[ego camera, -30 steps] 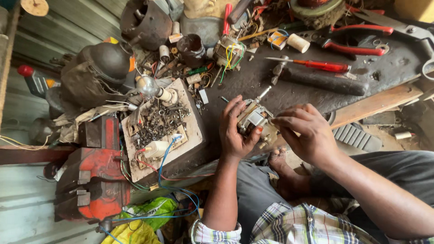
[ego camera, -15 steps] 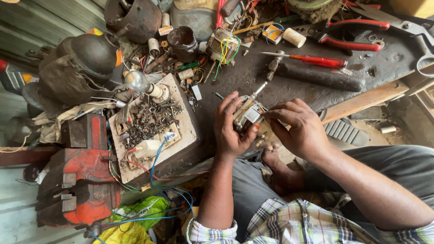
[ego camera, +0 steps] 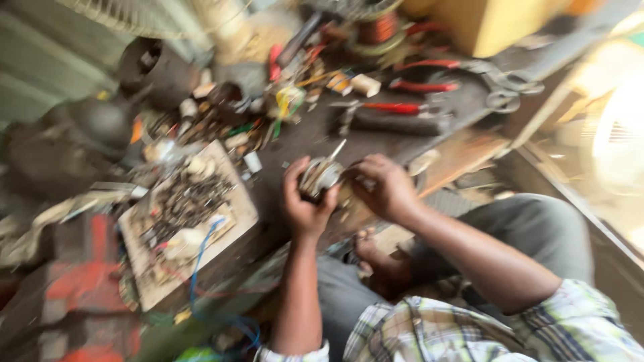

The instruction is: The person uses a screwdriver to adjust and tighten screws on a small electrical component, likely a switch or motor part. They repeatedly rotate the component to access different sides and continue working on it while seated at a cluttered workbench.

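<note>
Between both hands (ego camera: 345, 194), small metal part (ego camera: 320, 175).

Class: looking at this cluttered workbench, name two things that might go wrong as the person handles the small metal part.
1. The left hand and right hand hold the metal part over the bench edge; if dropped, it may fall into the lap.
2. Its thin rod points towards crowded tools; the red screwdriver might get knocked.

Bare dark counter (ego camera: 302, 137) just above both hands gives passage. Left blocked by tray of scrap (ego camera: 184, 221); upper counter crowded with red-handled pliers (ego camera: 422, 85) and screwdriver (ego camera: 392, 107).
</note>
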